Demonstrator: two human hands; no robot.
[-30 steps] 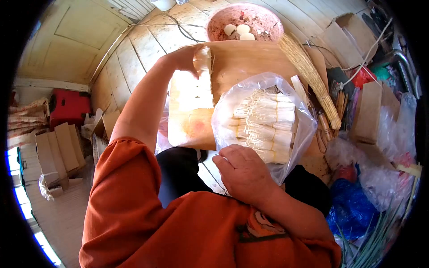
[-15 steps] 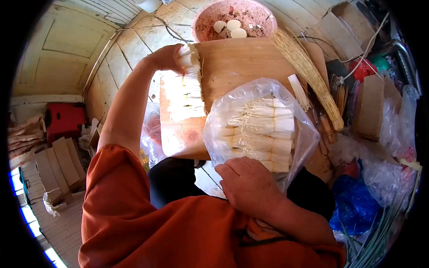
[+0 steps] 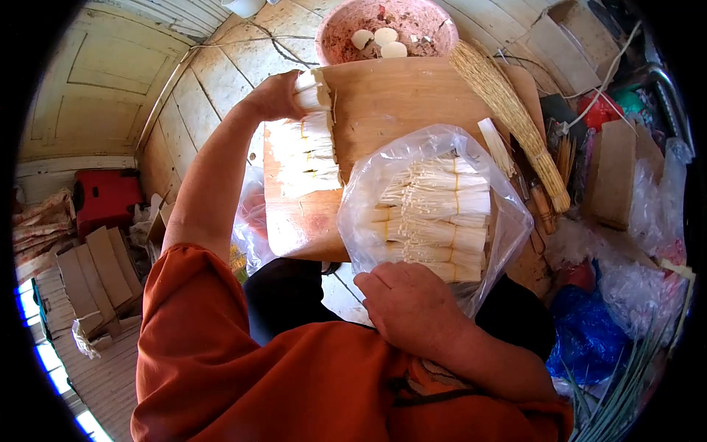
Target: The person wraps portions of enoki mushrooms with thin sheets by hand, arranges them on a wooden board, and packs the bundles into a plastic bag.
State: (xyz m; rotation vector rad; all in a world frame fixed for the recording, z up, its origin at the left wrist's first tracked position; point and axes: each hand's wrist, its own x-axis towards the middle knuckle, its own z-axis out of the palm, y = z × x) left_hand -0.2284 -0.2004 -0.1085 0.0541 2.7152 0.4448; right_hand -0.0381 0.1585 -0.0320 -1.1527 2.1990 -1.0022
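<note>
Bundles of enoki mushrooms [image 3: 305, 158], tied with thin yellow bands, are stacked along the left side of a wooden board [image 3: 390, 92]. My left hand [image 3: 280, 97] is closed around the farthest bundle [image 3: 313, 90] of that stack. A clear plastic bag [image 3: 361, 177], open at the top, lies on the board's near part with more banded enoki bundles [image 3: 434, 214] laid in rows inside. At the bag's near edge, my right hand [image 3: 409, 298] has its fingers curled over the plastic; the fingertips are partly hidden.
A bound straw whisk broom [image 3: 515, 121] lies across the board's right side, beside a small pale bundle [image 3: 496, 147] and a wooden-handled tool [image 3: 543, 210]. Beyond the board stands a pink basin [image 3: 324, 44] with white shell-like pieces. Cardboard [image 3: 611, 173] and plastic bags [image 3: 589, 331] crowd the right.
My left hand has shifted slightly with the farthest bundle, which now stands a little more apart from the stack. My right hand stays at the bag's edge. The view has shifted slightly.
</note>
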